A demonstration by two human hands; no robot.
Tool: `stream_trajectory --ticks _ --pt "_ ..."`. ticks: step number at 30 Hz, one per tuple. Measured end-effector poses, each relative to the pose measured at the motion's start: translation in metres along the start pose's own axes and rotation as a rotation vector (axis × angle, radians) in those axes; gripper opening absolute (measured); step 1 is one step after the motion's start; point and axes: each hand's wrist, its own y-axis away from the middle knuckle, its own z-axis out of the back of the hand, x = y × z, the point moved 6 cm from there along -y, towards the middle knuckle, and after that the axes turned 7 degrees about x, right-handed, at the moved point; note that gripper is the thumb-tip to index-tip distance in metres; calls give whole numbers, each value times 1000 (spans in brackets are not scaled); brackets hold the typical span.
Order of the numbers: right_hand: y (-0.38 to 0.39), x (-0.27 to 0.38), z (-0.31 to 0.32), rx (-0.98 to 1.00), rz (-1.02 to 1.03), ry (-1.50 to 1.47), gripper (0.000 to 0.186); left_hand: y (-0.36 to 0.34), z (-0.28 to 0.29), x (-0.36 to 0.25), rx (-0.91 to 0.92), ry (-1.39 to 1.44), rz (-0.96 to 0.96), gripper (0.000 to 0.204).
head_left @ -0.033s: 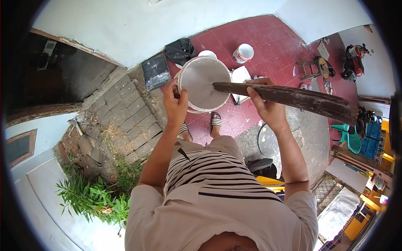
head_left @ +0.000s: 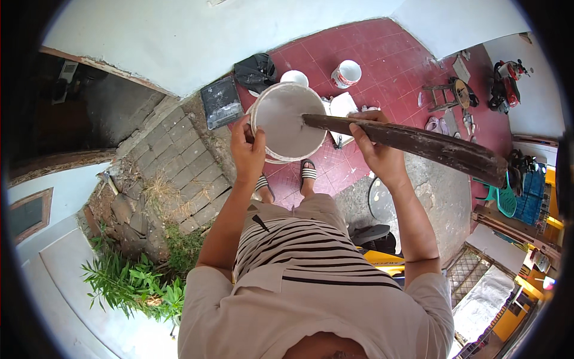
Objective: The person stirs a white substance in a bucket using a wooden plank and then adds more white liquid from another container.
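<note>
A whitish bucket [head_left: 285, 87] is held up in front of me, its mouth tilted so that I see pale grey, smooth matter [head_left: 281, 128] inside, perhaps paint or thin plaster. My left hand [head_left: 249, 151] grips its left rim, thumb on the edge and fingers behind the wall. In my right hand [head_left: 381, 157] is a long dark brown wooden board [head_left: 430, 143], gripped partway along with the thumb on top. The board's narrow end reaches into the bucket and meets the grey matter; its wide end sticks out to the right.
On the red tiles stand a white bucket [head_left: 347, 74] and another white container [head_left: 294, 78]. A black bag [head_left: 256, 72] and dark tray [head_left: 221, 102] lie by the wall. A wooden stool [head_left: 445, 96], green plastic chair [head_left: 506, 200] and red motorbike [head_left: 507, 90] are rightward; plants [head_left: 134, 284] grow lower left.
The board's wide end has swung slightly down and to the left. The bucket and both hands have shifted a little to the left; both grips are the same.
</note>
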Motion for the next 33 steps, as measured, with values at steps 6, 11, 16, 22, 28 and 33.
stream_trajectory --ticks 6,11,16,22,28,33 --pt "21 -67 -21 44 -126 -85 22 19 -26 45 81 -16 82 32" --pt "32 -122 -8 -29 -250 -119 22 36 -50 73 113 -115 131 32" --pt "40 -152 -3 39 -204 -194 20 47 -79 92 131 -146 202 33" --pt "35 -209 8 17 -287 -142 21 52 -112 120 103 -131 239 35" --pt "34 -260 -26 44 -326 -248 18 51 -121 180 133 -214 295 35" --pt "30 -307 -55 -6 -403 -153 16 40 -120 238 184 -195 423 35"
